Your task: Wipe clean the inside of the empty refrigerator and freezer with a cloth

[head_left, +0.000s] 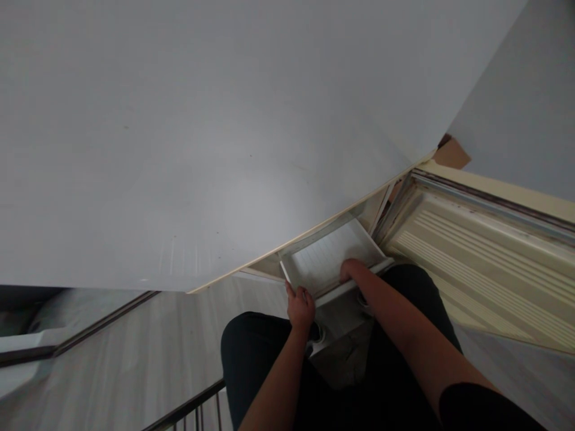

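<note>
A shallow white drawer point(330, 245) is pulled partway out from under a large white panel point(251, 149). At its front left corner, my left hand point(300, 305) is closed on the edge, with a finger along the side wall. My right hand point(353, 269) reaches over the drawer's front wall, bent at the wrist. Its fingers dip inside and are mostly hidden, so I cannot see what they touch. No loose object shows in the visible part of the drawer.
To the right, a cream ribbed door point(485, 263) with a dirty seal stands open beside the drawer. A piece of brown cardboard point(453, 154) sits behind it. My knees point(254, 347) flank the drawer. Dark metal rails point(103, 323) and pale striped floor point(148, 353) lie left.
</note>
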`<state>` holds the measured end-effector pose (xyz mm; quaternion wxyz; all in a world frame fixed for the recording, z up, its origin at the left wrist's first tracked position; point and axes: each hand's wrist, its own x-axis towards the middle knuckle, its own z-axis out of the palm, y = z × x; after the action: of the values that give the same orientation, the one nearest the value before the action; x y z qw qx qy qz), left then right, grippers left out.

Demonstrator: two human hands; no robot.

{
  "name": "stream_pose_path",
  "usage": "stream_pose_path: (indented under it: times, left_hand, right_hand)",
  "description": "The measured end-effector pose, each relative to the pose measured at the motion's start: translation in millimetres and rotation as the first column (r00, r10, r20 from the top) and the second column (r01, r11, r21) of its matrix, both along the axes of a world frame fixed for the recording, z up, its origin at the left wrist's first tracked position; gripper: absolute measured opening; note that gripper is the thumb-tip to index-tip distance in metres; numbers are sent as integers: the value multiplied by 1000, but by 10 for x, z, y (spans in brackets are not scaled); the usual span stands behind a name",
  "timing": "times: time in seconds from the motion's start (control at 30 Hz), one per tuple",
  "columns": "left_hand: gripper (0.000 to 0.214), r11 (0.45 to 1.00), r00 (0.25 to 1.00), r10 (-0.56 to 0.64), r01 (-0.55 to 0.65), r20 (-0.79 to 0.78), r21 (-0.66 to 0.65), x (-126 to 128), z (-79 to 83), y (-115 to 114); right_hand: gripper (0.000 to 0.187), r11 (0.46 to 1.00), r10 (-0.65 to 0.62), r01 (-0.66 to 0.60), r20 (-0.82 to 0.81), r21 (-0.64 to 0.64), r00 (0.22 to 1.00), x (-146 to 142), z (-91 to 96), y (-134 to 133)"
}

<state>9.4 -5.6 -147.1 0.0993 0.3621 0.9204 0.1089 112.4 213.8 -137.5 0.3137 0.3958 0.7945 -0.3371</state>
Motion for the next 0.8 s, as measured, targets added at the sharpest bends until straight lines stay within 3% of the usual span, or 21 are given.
stream_pose_path:
  times: [0.13,0.27,0.33,0.43,0.47,0.5,0.6,0.67,0.8]
  left_hand:
    - [29,1000,1000,-4,4,9,-6,-1,-6,-1]
    - [30,1000,1000,-1,1,12,6,-2,-12,-5]
    - [31,1000,1000,-5,5,19,12,1,-9,-1]
    - [33,1000,1000,-12,12,27,17,3,0,12]
    - [33,1000,999,-16,15,28,16,2,2,16]
    - [33,1000,999,-17,16,27,13,1,3,20]
    - [31,1000,1000,-6,6,24,-2,-5,-1,22]
    - [31,1000,1000,2,-2,27,-9,-9,-3,19]
    - [32,1000,999,-5,5,32,-2,-12,5,13]
  right_hand:
    - [29,992,-55,43,99,122,994,314,198,337]
    - [37,962,-54,59,-25,267,998,537,547,560]
    - [40,890,-83,142,-152,433,985,601,716,554]
    - [43,694,-109,314,-336,648,935,600,815,448]
    - [44,664,-114,337,-355,668,928,573,789,410]
    - [46,673,-127,333,-341,660,932,536,734,379]
    - [53,766,-195,298,-235,570,952,402,455,357]
    - [53,788,-241,318,-210,527,947,326,258,404]
    - [52,743,-332,463,-334,483,882,249,34,571]
